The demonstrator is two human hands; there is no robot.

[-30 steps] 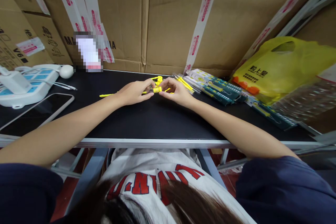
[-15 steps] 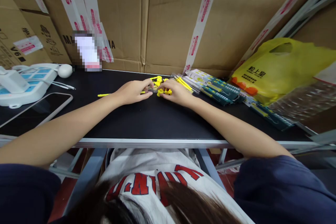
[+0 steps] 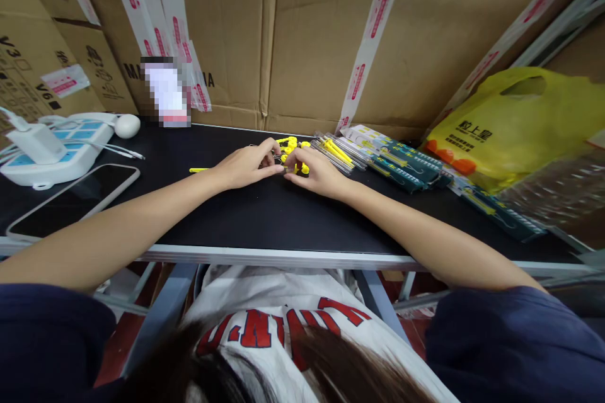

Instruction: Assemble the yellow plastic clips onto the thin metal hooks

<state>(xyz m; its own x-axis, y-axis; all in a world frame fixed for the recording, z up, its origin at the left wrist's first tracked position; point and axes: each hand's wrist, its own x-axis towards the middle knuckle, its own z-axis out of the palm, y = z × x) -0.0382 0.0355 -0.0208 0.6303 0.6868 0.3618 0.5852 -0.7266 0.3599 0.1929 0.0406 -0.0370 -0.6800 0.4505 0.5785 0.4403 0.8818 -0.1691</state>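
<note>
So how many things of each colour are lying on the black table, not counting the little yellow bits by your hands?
White power strip: 1
White-edged phone with a dark screen: 1
White egg-shaped gadget: 1
Yellow plastic bag: 1
Total: 4
Both hands, left hand and right hand, pinch the small yellow pieces.

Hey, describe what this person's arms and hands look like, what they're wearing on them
Both forearms are bare from the sleeve down to the hands. The left hand and right hand wear no gloves, and no rings, watch or bracelets are visible. Dark navy short sleeves cover the upper arms on both sides, apparently joined to a white shirt with red block lettering on the chest.
</note>
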